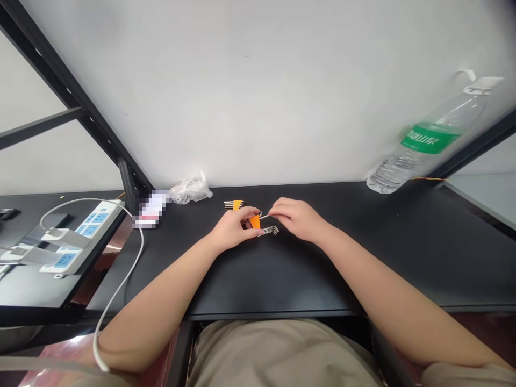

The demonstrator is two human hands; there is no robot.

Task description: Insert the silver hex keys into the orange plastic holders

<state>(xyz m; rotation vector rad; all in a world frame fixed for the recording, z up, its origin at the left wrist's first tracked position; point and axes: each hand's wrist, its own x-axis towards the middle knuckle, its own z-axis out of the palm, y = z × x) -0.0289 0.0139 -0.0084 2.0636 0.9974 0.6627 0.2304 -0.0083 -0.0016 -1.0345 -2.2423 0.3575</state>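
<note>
Orange hex-key holder (254, 221), tip rightward

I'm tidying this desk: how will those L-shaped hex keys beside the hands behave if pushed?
The hex keys look thin, stiff metal, so they probably won't flex. Their L bends should stop them rolling, though they may skid on the smooth desk. They look light, so a small push could shift them.

Your head camera looks forward and down from above your lap (278, 355), facing the white wall (242, 91) beyond the black tabletop (306, 279). The tabletop's near edge crosses low in the frame, and your left hand (231, 228) and right hand (296, 217) appear close, just below centre.
</note>
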